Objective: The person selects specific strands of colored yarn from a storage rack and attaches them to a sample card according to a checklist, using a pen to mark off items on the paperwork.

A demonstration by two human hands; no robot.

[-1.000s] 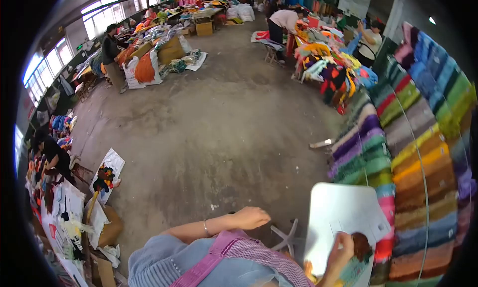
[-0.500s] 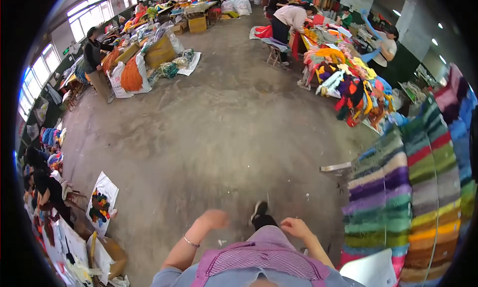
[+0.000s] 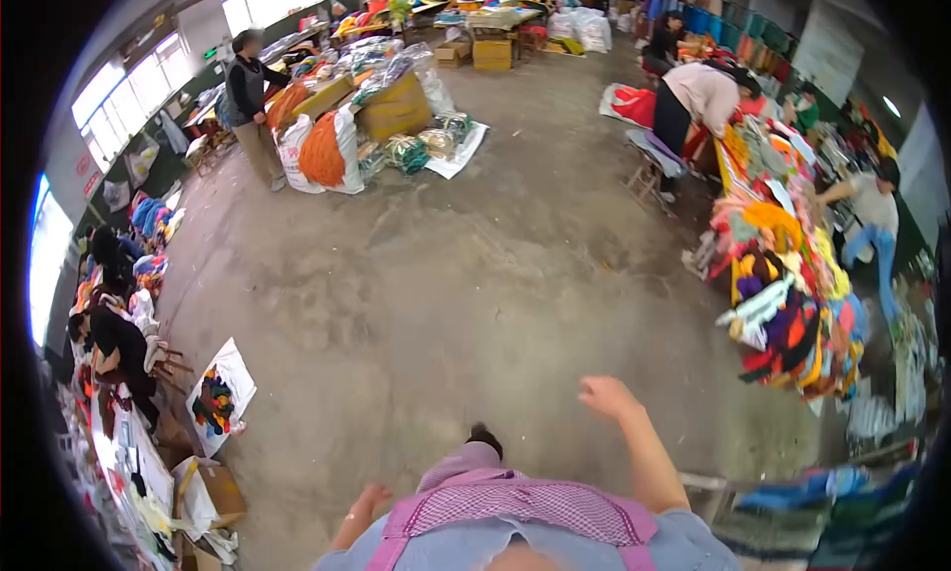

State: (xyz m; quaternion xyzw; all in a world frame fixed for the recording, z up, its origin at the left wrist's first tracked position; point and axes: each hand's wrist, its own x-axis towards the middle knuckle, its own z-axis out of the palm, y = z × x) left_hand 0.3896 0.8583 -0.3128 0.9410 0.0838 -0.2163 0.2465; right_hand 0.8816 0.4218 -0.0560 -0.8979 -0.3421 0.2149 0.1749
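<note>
My right hand [image 3: 606, 395] is swung forward over the bare concrete floor [image 3: 416, 304], its fingers curled in and nothing visible in them. Low beside my hip is my left hand [image 3: 369, 502]; it is small and smeared, so its fingers cannot be made out. Neither hand touches an object. Between them I see my pink and purple apron [image 3: 505, 507] over a blue-grey top, and one dark shoe [image 3: 483, 437] on the floor.
On the right stands a table heaped with colourful yarn [image 3: 783, 274], with people bending over it. A white sack of orange yarn [image 3: 327, 155] sits near a standing person at back left. A white sheet with dark bundles [image 3: 220, 398] and a cardboard box [image 3: 223, 487] lie at left.
My view has turned right and moved forward. The right hand has swung forward and up, the left hand back toward my body. The striped yarn stack at right has slipped mostly out of view.
</note>
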